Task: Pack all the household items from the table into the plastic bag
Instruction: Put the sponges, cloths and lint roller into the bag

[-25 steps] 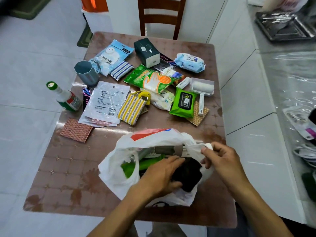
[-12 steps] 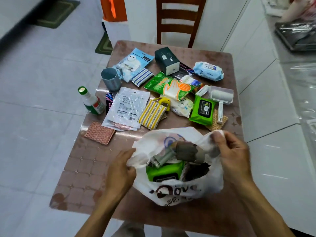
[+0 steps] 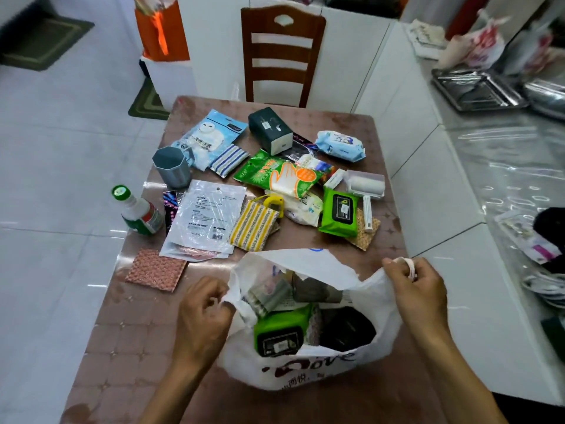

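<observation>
Since half a second ago both of my hands have drawn further apart, and the mouth of the white printed plastic bag (image 3: 305, 367) gapes wider toward me at the near edge of the brown patterned table (image 3: 122, 325). My left hand (image 3: 201, 319) is clenched on the bag's left rim, pinching the film between thumb and fingers. My right hand (image 3: 419, 289) is closed on the right handle, which loops over a finger.

Inside the bag I see a green wet-wipe pack with a black label (image 3: 279, 332) at the front, a dark rounded item (image 3: 347, 330) just to its right, and grey wrapped packets behind them; I cannot tell what those are.

Out on the table beyond the bag lie a yellow striped scouring pad (image 3: 253, 229), a clear flat plastic packet with a white label (image 3: 208, 220), a reddish woven square cloth (image 3: 156, 269), a second green wipe pack (image 3: 339, 212), a white lint roller (image 3: 365, 188), a green glove packet with an orange hand print (image 3: 275, 172), a dark green tissue box (image 3: 270, 130), a pale blue wipe pack (image 3: 341, 145), a grey faceted cup (image 3: 171, 166) and a green-capped bottle (image 3: 137, 211) lying at the table's left edge.
</observation>
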Demonstrator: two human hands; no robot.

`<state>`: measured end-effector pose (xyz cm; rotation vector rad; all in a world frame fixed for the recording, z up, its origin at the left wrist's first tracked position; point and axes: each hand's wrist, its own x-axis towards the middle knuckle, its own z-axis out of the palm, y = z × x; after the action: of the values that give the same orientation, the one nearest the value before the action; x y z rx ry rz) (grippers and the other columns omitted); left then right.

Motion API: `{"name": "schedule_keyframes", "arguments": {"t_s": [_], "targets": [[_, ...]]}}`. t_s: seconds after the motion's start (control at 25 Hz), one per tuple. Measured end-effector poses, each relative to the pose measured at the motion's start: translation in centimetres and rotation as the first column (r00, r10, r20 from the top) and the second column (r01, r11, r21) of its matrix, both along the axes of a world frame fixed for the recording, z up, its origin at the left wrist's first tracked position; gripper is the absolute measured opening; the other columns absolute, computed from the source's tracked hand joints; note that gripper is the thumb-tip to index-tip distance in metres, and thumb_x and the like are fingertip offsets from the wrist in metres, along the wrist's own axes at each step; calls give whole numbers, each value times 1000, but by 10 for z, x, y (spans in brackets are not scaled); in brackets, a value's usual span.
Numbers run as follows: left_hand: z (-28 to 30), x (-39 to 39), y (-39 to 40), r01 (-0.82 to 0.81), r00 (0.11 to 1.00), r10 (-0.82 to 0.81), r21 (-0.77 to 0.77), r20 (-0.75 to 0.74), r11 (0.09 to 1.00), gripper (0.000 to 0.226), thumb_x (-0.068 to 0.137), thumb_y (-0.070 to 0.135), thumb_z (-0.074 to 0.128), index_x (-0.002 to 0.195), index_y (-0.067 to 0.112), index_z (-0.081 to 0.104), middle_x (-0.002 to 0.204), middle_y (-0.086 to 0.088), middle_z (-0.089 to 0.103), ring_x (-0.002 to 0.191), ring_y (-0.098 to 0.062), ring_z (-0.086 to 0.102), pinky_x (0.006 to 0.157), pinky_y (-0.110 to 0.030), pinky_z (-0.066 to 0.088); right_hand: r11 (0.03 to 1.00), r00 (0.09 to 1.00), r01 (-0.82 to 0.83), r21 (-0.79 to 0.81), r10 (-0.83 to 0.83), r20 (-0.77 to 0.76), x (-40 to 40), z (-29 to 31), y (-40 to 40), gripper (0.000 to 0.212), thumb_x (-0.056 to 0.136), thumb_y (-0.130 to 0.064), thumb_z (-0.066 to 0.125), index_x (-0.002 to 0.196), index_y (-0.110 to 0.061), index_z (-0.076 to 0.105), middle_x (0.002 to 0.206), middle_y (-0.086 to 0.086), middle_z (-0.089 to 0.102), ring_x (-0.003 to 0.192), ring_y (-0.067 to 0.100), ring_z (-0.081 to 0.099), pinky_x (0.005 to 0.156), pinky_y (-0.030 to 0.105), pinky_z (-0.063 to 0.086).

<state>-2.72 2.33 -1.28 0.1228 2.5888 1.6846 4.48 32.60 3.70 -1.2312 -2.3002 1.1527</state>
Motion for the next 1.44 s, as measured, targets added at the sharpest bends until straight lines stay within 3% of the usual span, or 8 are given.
{"name": "schedule_keyframes", "arguments": {"t_s": [0.28, 0.52, 0.68, 0.92, 1.08, 1.24, 1.32, 1.44], "targets": [[4, -17, 15, -179, 984, 177, 165, 25, 970, 17, 92, 8, 65, 78, 19, 62, 74, -3, 64, 67, -16, 60, 57, -27, 48, 808, 978, -205, 552, 150, 143, -27, -4, 51, 34, 82, -46, 65, 96, -24, 44, 97, 2, 52, 87, 28, 53, 76, 41, 42], [3, 1, 41, -228, 973, 211, 219, 97, 949, 17, 92, 0, 60, 92, 14, 69, 79, 4, 69, 72, -1, 63, 65, -12, 50, 957, 938, -173, -232, 233, 258, -174, -116, 79, 53, 81, -34, 73, 123, -12, 50, 124, 12, 64, 108, 32, 60, 84, 37, 47], [7, 17, 30, -309, 947, 303, 39, 105, 950, 31, 71, -13, 67, 95, 6, 63, 83, 20, 71, 80, 16, 62, 72, -1, 45, 910, 978, 50, -411, 39, 205, -200, -166, 88, 87, 63, -22, 90, 137, -9, 46, 135, 14, 59, 118, 31, 58, 99, 40, 48], [0, 31, 26, -498, 859, 474, 107, 193, 860, 19, 95, 9, 59, 113, 4, 64, 86, 12, 68, 75, 7, 64, 63, -4, 47, 625, 980, 85, -776, 87, 178, -195, -162, 85, 70, 70, -11, 84, 133, -8, 56, 117, 10, 68, 86, 25, 68, 71, 39, 56], [6, 26, 30, -435, 892, 424, 44, 155, 899, 21, 97, 7, 55, 96, 25, 65, 81, 35, 68, 75, 18, 61, 59, 1, 43, 492, 962, -259, -831, 210, -175, -145, -90, 56, 45, 71, -10, 81, 115, -11, 69, 114, 20, 71, 79, 29, 73, 63, 38, 59], [4, 19, 32, -419, 900, 386, 153, 201, 895, 25, 98, 7, 55, 90, 26, 69, 78, 27, 72, 72, 12, 65, 59, -4, 47, 38, 438, -817, -575, 690, -577, -77, -17, 14, 61, 68, -27, 91, 123, -27, 64, 121, 1, 71, 109, 23, 69, 82, 33, 57], [5, 18, 27, -419, 900, 362, 256, 242, 871, 11, 88, 24, 68, 83, 31, 74, 79, 19, 75, 72, 5, 67, 61, -13, 53, -74, 35, -929, -363, 958, -285, -66, -17, -15, 63, 72, -38, 86, 127, -35, 56, 124, -10, 67, 110, 7, 64, 87, 21, 50], [1, 18, 13, -391, 876, 245, 316, 415, 864, 26, 84, 53, 60, 77, 32, 73, 64, 4, 71, 57, -15, 66, 46, -27, 51, -48, -99, -984, -173, 948, 303, -67, -40, -50, 71, 79, -41, 73, 142, -36, 41, 140, -4, 55, 122, 14, 53, 93, 26, 41]]}}
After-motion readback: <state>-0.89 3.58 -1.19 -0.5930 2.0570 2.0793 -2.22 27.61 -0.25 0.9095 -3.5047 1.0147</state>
